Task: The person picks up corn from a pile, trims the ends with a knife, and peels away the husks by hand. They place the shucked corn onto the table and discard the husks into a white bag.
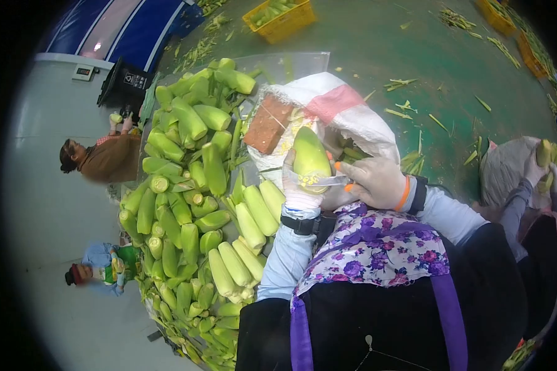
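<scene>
My left hand (296, 185), in a pale glove, is wrapped round a green ear of corn (309, 151) still in its husk. Gloved as well, my right hand (380, 182) is closed on a knife (331, 181) with orange showing at its handle. The blade lies across the cut stem end of the ear, where small yellow bits cling. Behind the ear, a brick (268, 125) rests on a white and pink woven sack (368, 114), whose mouth gapes. Several lighter, trimmed ears (229, 266) are lined up left of my left arm.
A big heap of unhusked corn (179, 229) covers the table on the left. Two people stand beyond it, and another person's gloved hands (541, 164) hold corn at the right. Yellow crates (284, 21) and scattered husk strips (402, 111) are on the green floor.
</scene>
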Demonstrator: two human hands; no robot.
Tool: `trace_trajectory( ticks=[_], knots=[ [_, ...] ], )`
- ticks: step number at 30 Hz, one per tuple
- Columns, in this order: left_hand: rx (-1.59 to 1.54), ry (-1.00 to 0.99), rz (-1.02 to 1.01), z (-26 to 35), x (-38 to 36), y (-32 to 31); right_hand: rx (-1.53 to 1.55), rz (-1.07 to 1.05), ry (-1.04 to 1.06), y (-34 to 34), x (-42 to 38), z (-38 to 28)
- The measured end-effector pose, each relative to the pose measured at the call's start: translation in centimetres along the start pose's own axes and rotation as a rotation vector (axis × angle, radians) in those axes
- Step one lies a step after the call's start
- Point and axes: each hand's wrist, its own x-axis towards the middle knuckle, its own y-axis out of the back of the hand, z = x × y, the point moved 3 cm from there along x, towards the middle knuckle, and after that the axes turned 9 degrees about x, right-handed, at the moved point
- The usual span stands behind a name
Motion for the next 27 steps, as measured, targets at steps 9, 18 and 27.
trace_trajectory(
  ticks=[9,18,27],
  knots=[
    [0.104,0.121,0.113,-3.3,0.4,-0.2,0.038,0.133,-0.076,0.2,-0.3,0.3],
    [0.088,0.03,-0.032,-0.1,-2.3,-0.2,-0.107,0.077,0.122,0.1,1.8,-2.0],
    [0.072,0.21,-0.294,2.2,-10.1,4.8,0.363,0.644,-0.347,3.8,2.8,10.7]
  ],
)
